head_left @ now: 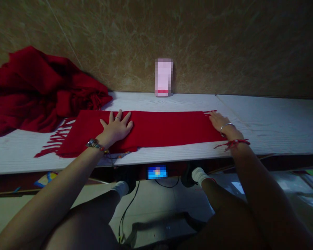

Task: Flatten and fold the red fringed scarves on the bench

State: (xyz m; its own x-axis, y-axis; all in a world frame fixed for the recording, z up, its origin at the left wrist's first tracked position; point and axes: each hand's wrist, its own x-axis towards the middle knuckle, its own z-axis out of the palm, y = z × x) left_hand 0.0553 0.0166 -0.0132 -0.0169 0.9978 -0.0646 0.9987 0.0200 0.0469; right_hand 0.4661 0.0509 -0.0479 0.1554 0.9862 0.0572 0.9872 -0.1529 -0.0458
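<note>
A red fringed scarf (169, 128) lies in a long flat strip across the white wood-grain table, its tassels showing at the left end and a few at the upper right corner. My left hand (116, 129) rests palm down on its left part, fingers spread. At the right end my right hand (220, 123) lies flat on the edge, fingers stretched toward the tassels. Part of the right end is hidden under that hand and wrist. Bracelets circle both wrists, and some cord ends hang from them.
A crumpled heap of red cloth (41, 93) sits at the table's left, against the brown marbled wall (198, 45). A pink blurred box-like item (163, 77) leans upright there. Below the table's front edge (177, 158) are a blue-screened device (157, 172), cables and my feet.
</note>
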